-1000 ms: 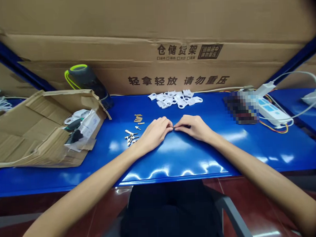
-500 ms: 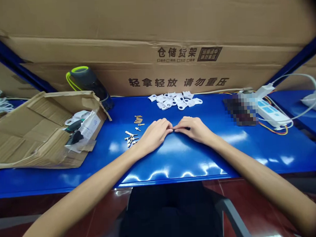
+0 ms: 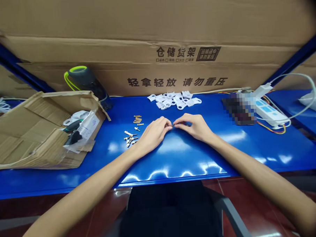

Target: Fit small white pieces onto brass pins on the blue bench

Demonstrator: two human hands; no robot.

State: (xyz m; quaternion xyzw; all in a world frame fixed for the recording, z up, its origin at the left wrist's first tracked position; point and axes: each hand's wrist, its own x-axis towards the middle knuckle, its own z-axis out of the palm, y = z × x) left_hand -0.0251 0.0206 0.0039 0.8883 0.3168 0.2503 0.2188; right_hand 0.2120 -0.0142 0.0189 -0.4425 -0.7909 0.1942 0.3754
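Note:
My left hand [image 3: 156, 133] and my right hand [image 3: 194, 126] meet fingertip to fingertip over the middle of the blue table. Both are closed in a pinch. A tiny dark piece shows between the fingertips, too small to name. Left of my left hand lie several small metal pins with pale heads [image 3: 130, 138] in a loose cluster. Just behind them sits a little group of flat brass-coloured strips [image 3: 138, 120]. Beyond my hands, a heap of white plastic pieces with round holes [image 3: 174, 99] rests near the back edge.
An open cardboard box [image 3: 51, 137] with tools and a plastic bag stands at the left. Behind it leans a dark cylinder with a yellow-green rim [image 3: 90, 84]. At the right are a blurred dark object [image 3: 238, 111] and a white power strip [image 3: 270, 112] with cables. Cardboard [image 3: 105, 58] walls the back.
The fingers of my right hand have lifted and arched slightly, widening the gap behind their tips. My left hand stays nearly in place. The whole view has shifted a little.

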